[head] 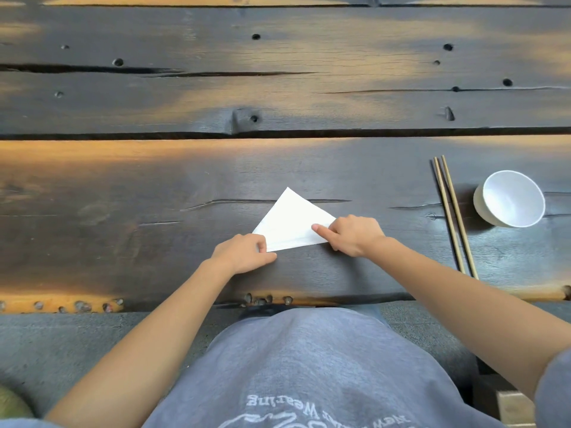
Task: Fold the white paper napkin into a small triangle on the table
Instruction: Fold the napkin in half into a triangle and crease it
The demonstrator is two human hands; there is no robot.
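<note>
A white paper napkin [290,219] lies flat on the dark wooden table [154,211], folded into a triangle with one tip pointing away from me. My left hand [244,253] pinches its near left corner between thumb and fingers. At the right corner rests my right hand [352,234], index finger stretched out and pressing down on the paper, the other fingers curled.
A pair of wooden chopsticks [452,214] lies to the right of the napkin, running toward me. Beyond them an empty white bowl [511,199] sits tilted on the table. The table's near edge [185,299] runs just in front of my body.
</note>
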